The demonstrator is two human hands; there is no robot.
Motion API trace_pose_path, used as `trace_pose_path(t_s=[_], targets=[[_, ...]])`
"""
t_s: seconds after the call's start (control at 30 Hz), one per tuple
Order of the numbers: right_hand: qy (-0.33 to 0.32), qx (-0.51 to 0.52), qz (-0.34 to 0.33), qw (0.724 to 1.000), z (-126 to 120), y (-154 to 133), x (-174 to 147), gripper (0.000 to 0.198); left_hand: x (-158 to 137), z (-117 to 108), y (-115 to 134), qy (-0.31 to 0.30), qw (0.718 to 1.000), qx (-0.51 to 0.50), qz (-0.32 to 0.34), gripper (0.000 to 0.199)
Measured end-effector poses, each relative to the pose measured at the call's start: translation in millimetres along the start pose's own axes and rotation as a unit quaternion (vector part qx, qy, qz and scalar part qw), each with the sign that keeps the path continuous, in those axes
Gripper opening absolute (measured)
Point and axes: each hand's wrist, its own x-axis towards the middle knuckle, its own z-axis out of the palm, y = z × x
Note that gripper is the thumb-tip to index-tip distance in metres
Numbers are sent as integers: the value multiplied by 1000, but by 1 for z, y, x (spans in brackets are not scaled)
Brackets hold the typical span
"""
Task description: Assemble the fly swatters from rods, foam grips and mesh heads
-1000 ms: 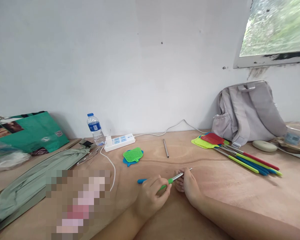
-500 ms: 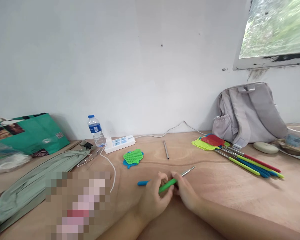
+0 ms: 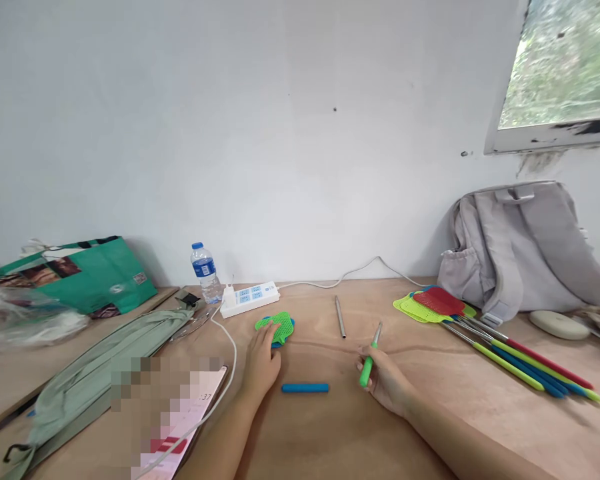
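My left hand (image 3: 264,357) reaches over a green mesh fly swatter head (image 3: 283,323), its fingers laid out on the near left part. A blue swatter head (image 3: 276,345) lies underneath, mostly covered. In my right hand (image 3: 387,381) is a green swatter handle (image 3: 367,371), gripped between thumb and fingers, with its metal rod (image 3: 378,333) pointing up and away. On the table between my forearms lies a loose blue handle (image 3: 305,388). A bare metal rod (image 3: 341,317) rests farther back, between my hands.
At the right, several assembled fly swatters (image 3: 510,357) lie in a pile before a grey backpack (image 3: 510,253). A white power strip (image 3: 250,299) and a water bottle (image 3: 207,273) stand near the wall. Leftward are a phone (image 3: 200,407), its white cable (image 3: 233,347), and a green bag (image 3: 105,277).
My hands have parted. The left has left the green handle and moved to the green swatter head; the right keeps the handle, now turned more upright. The blue handle is fully uncovered.
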Motion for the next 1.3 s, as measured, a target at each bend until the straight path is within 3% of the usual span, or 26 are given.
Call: trace_pose_path(t_s=[0.2,0.4,0.6,0.77,0.97,1.3], targets=[[-40,-27,16,999,3,-3,-5,35,2,1,-1,-96,995,41,-9,42],[-114,-61,-11,992,4,-2,-6,42,2,-8,10,-129,989,71,14,37],[-151,-97,-32,983,6,2,-9,45,-3,-4,6,-108,989,89,46,36],[-142,-179,-47,972,4,4,-10,44,-3,-4,3,-61,990,90,89,36],[-114,-289,-120,943,3,5,-11,41,-3,-11,12,-34,989,112,90,36],[-118,-311,-93,938,5,1,-13,40,-6,-13,24,-42,988,98,109,38]])
